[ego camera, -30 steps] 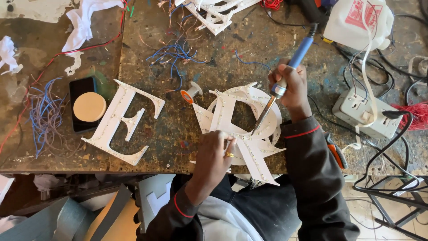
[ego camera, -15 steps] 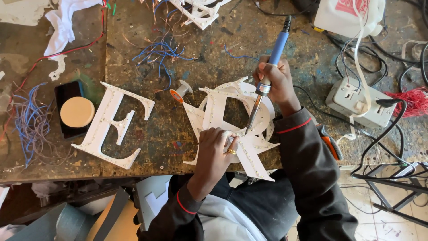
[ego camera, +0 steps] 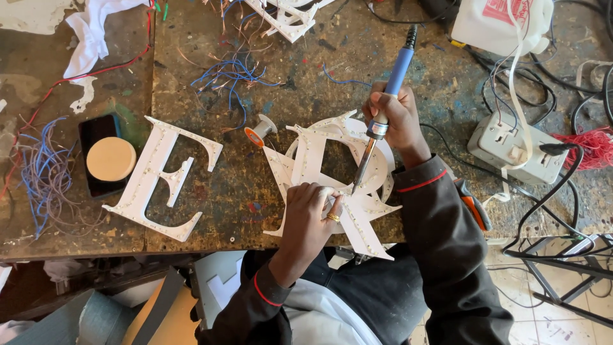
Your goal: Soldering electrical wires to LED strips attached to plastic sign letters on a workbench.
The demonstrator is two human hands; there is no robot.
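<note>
Right hand (ego camera: 397, 120) fisted around blue soldering iron (ego camera: 383, 108), long axis slanting down-left, tip beside left hand (ego camera: 311, 214), whose fingers pinch the white letter stack (ego camera: 319, 160) at bench (ego camera: 191, 211) edge.

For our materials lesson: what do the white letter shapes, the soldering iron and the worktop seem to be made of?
White letter E: looks like matte white plastic or foam board, its face dotted with rows of small points; the kind is uncertain.
Soldering iron, held in the right hand: smooth blue plastic-looking handle, grey metal shaft.
Worktop: probably wood or board, worn brown, scuffed and flecked with paint.
</note>
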